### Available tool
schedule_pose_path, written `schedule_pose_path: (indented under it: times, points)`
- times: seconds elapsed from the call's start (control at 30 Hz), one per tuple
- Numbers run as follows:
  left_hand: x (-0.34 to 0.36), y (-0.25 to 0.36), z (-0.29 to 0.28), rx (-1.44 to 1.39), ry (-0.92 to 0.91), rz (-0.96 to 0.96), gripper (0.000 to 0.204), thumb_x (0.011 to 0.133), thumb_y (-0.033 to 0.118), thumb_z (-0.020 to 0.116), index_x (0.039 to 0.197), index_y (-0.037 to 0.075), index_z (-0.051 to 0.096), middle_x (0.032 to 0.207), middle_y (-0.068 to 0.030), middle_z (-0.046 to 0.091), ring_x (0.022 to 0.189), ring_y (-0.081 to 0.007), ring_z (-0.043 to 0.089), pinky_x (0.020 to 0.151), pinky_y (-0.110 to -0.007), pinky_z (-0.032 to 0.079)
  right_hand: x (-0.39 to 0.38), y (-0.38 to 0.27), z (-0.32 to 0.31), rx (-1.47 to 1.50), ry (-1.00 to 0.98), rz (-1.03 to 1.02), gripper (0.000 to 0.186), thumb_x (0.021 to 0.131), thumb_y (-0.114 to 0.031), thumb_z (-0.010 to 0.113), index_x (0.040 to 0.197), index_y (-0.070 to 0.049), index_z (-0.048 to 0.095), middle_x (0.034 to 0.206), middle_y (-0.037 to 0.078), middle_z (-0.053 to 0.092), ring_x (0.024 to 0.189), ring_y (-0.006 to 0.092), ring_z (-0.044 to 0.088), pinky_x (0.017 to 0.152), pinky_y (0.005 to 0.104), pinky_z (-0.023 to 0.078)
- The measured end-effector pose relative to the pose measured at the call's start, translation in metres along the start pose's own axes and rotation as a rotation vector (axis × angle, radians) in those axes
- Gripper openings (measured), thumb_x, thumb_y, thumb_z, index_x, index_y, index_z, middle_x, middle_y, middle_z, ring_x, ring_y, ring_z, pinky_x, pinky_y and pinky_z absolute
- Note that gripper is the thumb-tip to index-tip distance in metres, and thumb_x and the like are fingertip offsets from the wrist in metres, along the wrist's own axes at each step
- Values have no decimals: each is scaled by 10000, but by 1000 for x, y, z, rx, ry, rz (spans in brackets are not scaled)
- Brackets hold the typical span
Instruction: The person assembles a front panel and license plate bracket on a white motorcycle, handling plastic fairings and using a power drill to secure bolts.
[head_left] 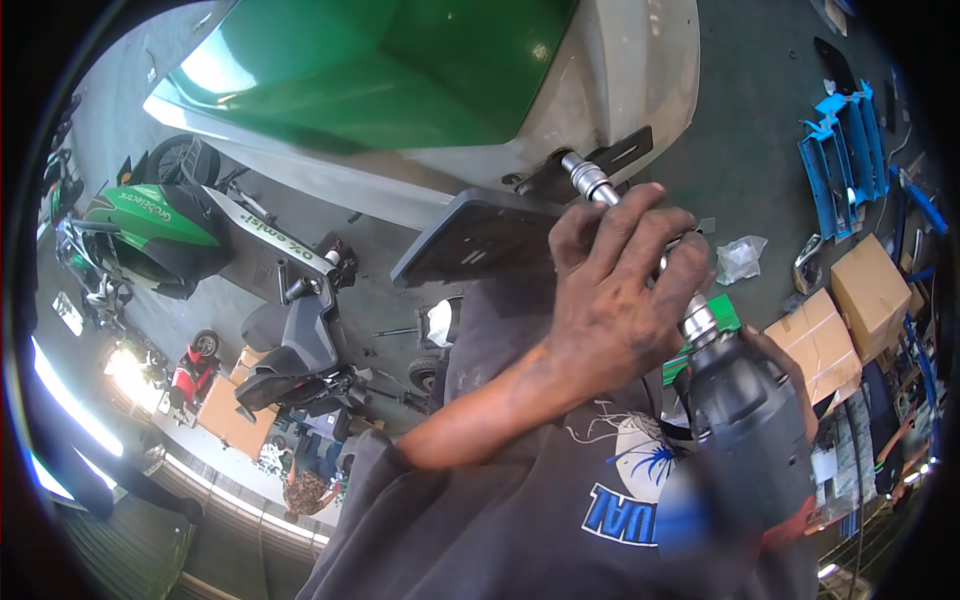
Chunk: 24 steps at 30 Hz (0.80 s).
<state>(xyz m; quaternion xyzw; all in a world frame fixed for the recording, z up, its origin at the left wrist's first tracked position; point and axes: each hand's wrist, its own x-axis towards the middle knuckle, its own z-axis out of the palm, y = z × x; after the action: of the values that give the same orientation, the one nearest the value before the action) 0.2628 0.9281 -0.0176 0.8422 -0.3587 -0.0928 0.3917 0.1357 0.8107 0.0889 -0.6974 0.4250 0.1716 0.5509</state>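
Note:
My left hand (625, 290) is closed around the metal extension bar of a black impact wrench (750, 410). The silver socket (590, 178) on the bar's far end meets the underside of a green and white body panel (400, 90), beside a slotted black bracket (620, 152). Whether a bolt sits inside the socket is hidden. My right hand (787, 368) shows only in part behind the wrench's body, its fingers wrapped along the right side. A flat dark plate (480, 240) juts out from under the panel, just left of my left hand.
A green and white motorcycle (160, 225) and a grey seat unit (300, 345) stand on the left. At right are cardboard boxes (815, 345), blue metal frames (840, 160) and a clear plastic bag (740, 258) on the floor. Another person (305, 490) is at lower left.

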Motion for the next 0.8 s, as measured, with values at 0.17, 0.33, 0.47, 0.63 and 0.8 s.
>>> schedule_pose_path:
  times: [0.17, 0.33, 0.47, 0.63, 0.8]
  points:
    - [10, -9, 13, -141, 45, 74, 155, 745, 184, 714, 764, 112, 578, 747, -37, 533, 781, -224, 566, 885, -432, 391, -2, 3, 0, 204, 25, 88, 471, 897, -59, 641, 1351, -5, 525, 1152, 142, 640, 983, 185, 654, 850, 282, 553]
    - [13, -12, 19, -174, -40, 154, 132, 690, 169, 703, 730, 96, 601, 659, -48, 556, 713, -227, 539, 808, -440, 417, 5, 15, 1, 155, 51, -94, 434, 934, -81, 596, 1355, 0, 526, 1166, 128, 644, 982, 166, 657, 833, 260, 554]
    - [10, -14, 14, -163, -78, 183, 115, 687, 150, 727, 695, 162, 612, 623, 18, 532, 665, -192, 533, 778, -387, 418, 3, 13, 6, -161, 123, -241, 394, 959, -124, 584, 1333, -5, 549, 1077, 139, 690, 933, 173, 687, 793, 268, 560]
    - [0, -12, 10, -148, -80, 267, 121, 639, 161, 724, 706, 156, 624, 609, 21, 511, 652, -185, 510, 762, -397, 423, -6, 22, 6, -251, 193, -377, 506, 822, -119, 757, 1283, -11, 580, 981, 148, 726, 842, 206, 723, 742, 284, 568]
    - [-5, -15, 5, -182, -65, 258, 142, 629, 170, 731, 689, 143, 605, 595, 20, 488, 630, -181, 496, 731, -370, 414, -11, 21, 11, -173, 102, -301, 567, 769, -50, 774, 1298, 0, 576, 1099, 157, 702, 919, 197, 699, 805, 287, 558]
